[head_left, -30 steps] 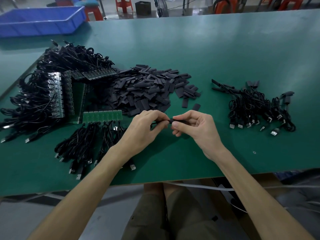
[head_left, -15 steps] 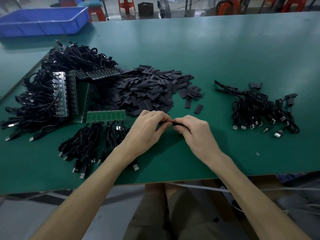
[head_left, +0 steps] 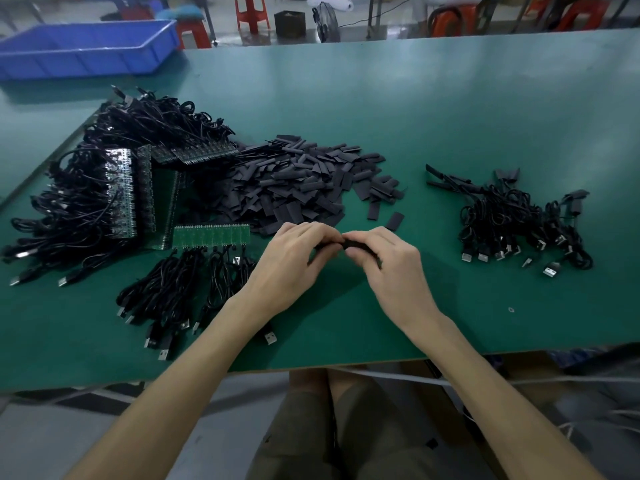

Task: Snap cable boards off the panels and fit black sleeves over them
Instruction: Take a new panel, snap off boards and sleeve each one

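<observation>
- Over the near middle of the green table (head_left: 450,116), the hands meet fingertip to fingertip. The left hand (head_left: 291,261) pinches one end of a short flat black sleeve (head_left: 341,243) with curled fingers, and the right hand (head_left: 391,265) pinches the other end.
- The step is probably sliding this sleeve over a snapped-off cable board. The fingers hide the board, so how far in it sits cannot be told.
- To do it well, squeeze the sleeve's edges so its mouth opens. Keep the board flat and in line, then push straight without twisting or pulling on the cable.
- The sleeve looks matte, thin and soft, flattened like those in the heap of loose black sleeves (head_left: 294,188) just behind the hands.
- A green strip panel of boards (head_left: 211,235) with black cables lies left of the hands. A bundle of sleeved black cables (head_left: 512,223) lies well apart on the right.
</observation>
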The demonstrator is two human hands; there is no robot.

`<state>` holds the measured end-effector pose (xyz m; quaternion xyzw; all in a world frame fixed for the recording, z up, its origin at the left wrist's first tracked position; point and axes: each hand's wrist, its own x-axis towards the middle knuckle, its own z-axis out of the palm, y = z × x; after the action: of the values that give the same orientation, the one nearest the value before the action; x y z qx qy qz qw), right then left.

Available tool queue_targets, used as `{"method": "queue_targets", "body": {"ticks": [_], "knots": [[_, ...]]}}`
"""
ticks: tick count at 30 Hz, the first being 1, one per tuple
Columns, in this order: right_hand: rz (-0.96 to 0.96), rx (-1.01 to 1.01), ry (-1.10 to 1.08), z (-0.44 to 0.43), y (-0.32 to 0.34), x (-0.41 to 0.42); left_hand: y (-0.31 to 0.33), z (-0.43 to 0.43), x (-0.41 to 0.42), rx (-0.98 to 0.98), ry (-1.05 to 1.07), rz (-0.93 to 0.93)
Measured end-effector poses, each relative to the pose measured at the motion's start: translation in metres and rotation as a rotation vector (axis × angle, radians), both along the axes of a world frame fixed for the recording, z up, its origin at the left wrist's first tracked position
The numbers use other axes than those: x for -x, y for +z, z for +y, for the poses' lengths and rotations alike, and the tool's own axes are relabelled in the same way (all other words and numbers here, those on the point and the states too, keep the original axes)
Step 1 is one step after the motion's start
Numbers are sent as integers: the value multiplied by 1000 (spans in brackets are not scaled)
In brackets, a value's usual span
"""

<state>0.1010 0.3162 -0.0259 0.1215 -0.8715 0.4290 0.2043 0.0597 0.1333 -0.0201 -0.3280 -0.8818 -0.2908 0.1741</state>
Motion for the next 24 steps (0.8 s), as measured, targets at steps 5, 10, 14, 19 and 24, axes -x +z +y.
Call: {"method": "queue_targets", "body": {"ticks": [5,10,14,19,24], "knots": [[15,-64,-44,-1,2,-1,0,0,1,15,-13,-38],[56,-56,-40,0,2,-1,1,1,3,97,-91,-130],[37,-8,-34,-1,2,-1,3,2,1,121,-100,-163],[-44,116,-19,2,3,1,5,3,-2,137,-74,-112],[-74,131,-1,2,3,0,6,1,-2,144,-77,-101]]}}
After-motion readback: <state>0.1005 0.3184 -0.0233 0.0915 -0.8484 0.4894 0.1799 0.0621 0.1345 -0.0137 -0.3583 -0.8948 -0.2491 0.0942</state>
